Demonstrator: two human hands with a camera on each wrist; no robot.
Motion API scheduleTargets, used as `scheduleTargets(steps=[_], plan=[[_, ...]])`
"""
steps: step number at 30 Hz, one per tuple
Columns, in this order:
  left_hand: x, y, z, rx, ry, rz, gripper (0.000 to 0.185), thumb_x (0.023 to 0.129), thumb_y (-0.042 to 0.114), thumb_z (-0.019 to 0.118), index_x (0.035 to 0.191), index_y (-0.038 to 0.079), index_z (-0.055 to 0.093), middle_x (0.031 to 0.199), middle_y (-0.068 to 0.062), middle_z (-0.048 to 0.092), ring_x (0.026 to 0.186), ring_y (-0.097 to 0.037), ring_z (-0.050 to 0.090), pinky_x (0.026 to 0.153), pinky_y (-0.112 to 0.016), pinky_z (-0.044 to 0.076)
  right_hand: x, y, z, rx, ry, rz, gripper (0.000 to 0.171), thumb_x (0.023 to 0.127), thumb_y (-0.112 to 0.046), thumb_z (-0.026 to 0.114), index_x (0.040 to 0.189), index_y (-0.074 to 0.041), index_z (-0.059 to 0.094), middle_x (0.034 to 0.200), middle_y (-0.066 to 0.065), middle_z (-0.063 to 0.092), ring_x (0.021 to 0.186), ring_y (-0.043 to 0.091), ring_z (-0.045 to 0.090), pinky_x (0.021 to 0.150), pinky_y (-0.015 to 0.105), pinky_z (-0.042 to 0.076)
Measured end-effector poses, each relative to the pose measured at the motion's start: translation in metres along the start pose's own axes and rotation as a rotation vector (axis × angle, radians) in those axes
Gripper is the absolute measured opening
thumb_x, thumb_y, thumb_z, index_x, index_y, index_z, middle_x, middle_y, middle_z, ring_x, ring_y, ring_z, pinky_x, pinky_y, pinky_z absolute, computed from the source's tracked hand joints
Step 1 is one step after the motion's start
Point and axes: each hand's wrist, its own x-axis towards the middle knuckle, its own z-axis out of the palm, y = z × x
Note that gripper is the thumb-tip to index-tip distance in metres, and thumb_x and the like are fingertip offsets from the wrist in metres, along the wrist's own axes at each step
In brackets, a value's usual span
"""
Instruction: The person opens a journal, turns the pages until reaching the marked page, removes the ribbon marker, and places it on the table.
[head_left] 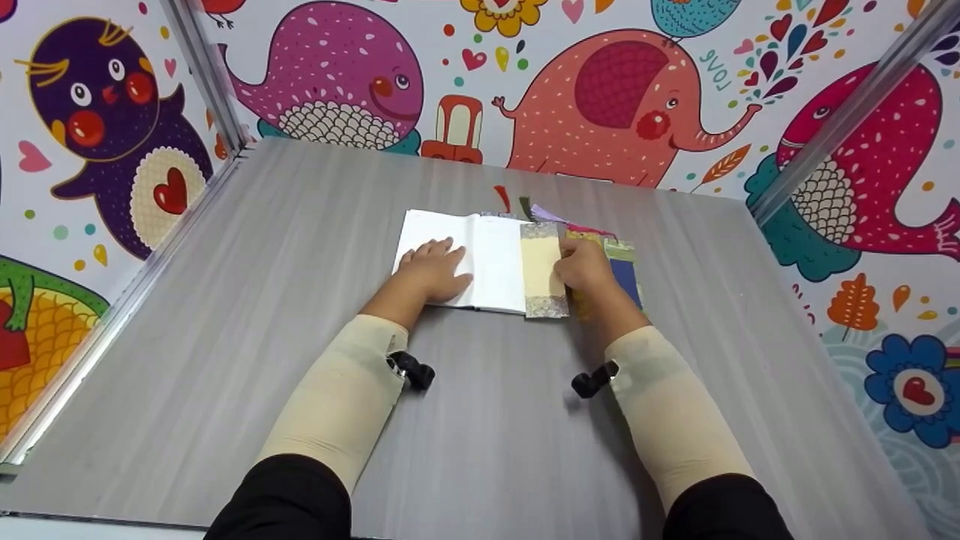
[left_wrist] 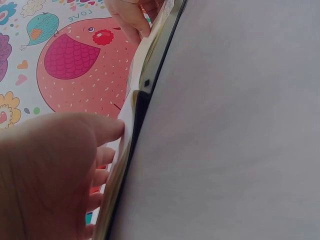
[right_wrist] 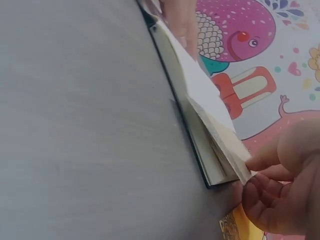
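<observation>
Pressing flat on the open book [head_left: 480,262], left hand [head_left: 435,270] spread; right hand [head_left: 585,271] pinches the bookmark [head_left: 543,271], hiding coloured cards [head_left: 626,262] beside the book.

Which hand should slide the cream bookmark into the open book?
Probably the right hand: it already pinches the cream paper bookmark with patterned ends, which lies on the open white book. The left hand lies flat on the left page.

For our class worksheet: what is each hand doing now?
Left hand: open, flat on the open white book.
Right hand: pinching the cream patterned-edged strip.
</observation>
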Motion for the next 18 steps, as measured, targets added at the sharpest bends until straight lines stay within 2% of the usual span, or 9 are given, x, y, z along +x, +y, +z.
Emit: scheduleTargets(steps=[2,4,9,11,13,18], plan=[[0.0,0.0,0.0,0.002,0.0,0.002,0.073,0.11,0.054,0.041,0.173,0.022,0.024,0.183,-0.007,0.013,0.17,-0.035,0.008,0.137,-0.06,0.008,0.002,0.001,-0.002,0.034,-0.005,0.025,0.062,0.09,0.004,0.056,0.151,-0.007,0.061,0.146,0.019,0.066,0.124,0.029,0.059,0.112,0.043,0.055],[0.0,0.0,0.0,0.004,-0.002,0.003,0.073,0.11,0.054,0.041,0.173,0.022,0.024,0.183,-0.007,0.013,0.17,-0.035,0.009,0.137,-0.06,0.009,0.003,0.002,-0.004,0.088,-0.01,0.055,0.063,0.093,0.002,0.056,0.155,-0.008,0.057,0.151,0.018,0.063,0.127,0.028,0.059,0.11,0.042,0.057],[0.0,0.001,0.0,0.006,-0.001,0.004,0.072,0.11,0.054,0.041,0.173,0.021,0.024,0.183,-0.007,0.013,0.17,-0.035,0.009,0.137,-0.06,0.009,0.004,0.004,-0.012,0.289,-0.013,0.134,0.058,0.099,0.0,0.057,0.155,-0.014,0.058,0.141,0.015,0.067,0.106,0.025,0.065,0.082,0.031,0.06],[0.0,0.001,0.0,0.006,0.001,0.003,0.072,0.11,0.054,0.041,0.173,0.021,0.024,0.183,-0.006,0.013,0.17,-0.034,0.009,0.137,-0.06,0.009,0.003,0.006,-0.018,0.359,-0.007,0.163,0.055,0.101,-0.002,0.058,0.154,-0.016,0.059,0.137,0.013,0.067,0.1,0.024,0.066,0.078,0.029,0.059],[0.0,0.001,0.0,0.003,0.001,-0.001,0.072,0.11,0.054,0.041,0.172,0.021,0.025,0.183,-0.006,0.013,0.17,-0.034,0.008,0.137,-0.06,0.009,0.002,0.009,-0.027,0.402,0.002,0.178,0.054,0.102,-0.004,0.057,0.154,-0.018,0.06,0.137,0.011,0.066,0.099,0.024,0.066,0.078,0.029,0.058],[-0.001,0.001,0.0,-0.004,0.0,-0.004,0.072,0.11,0.053,0.041,0.172,0.021,0.025,0.183,-0.007,0.014,0.17,-0.034,0.008,0.137,-0.06,0.008,0.001,0.024,-0.05,0.416,0.02,0.206,0.054,0.104,-0.007,0.052,0.156,-0.019,0.057,0.144,0.01,0.063,0.108,0.022,0.065,0.084,0.03,0.059]])
